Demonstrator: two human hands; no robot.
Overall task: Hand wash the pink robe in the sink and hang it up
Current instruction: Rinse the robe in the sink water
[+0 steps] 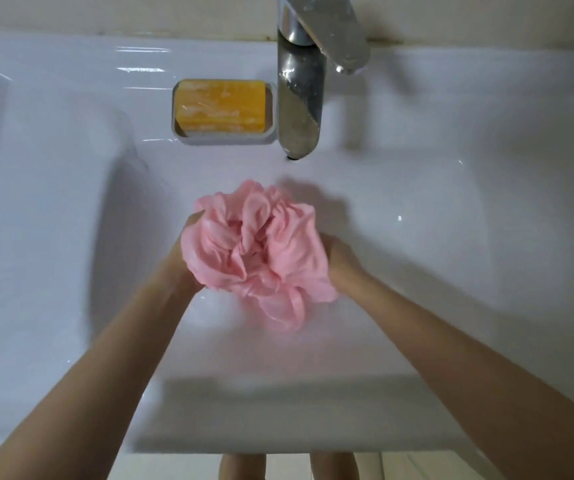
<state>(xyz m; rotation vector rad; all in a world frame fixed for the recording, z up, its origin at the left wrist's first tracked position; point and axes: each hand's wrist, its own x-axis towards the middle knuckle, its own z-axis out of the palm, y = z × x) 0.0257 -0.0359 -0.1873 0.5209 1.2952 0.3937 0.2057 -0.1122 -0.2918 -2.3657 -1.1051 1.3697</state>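
1. Pink robe: wadded into a ball, held between both hands over the sink basin.
2. Left hand: fingers curl over the wad's left side, gripping it.
3. Right hand: against the wad's right side; fingers buried in folds, grip cannot be told.
4. Beyond the grip: faucet, with soap to its left.
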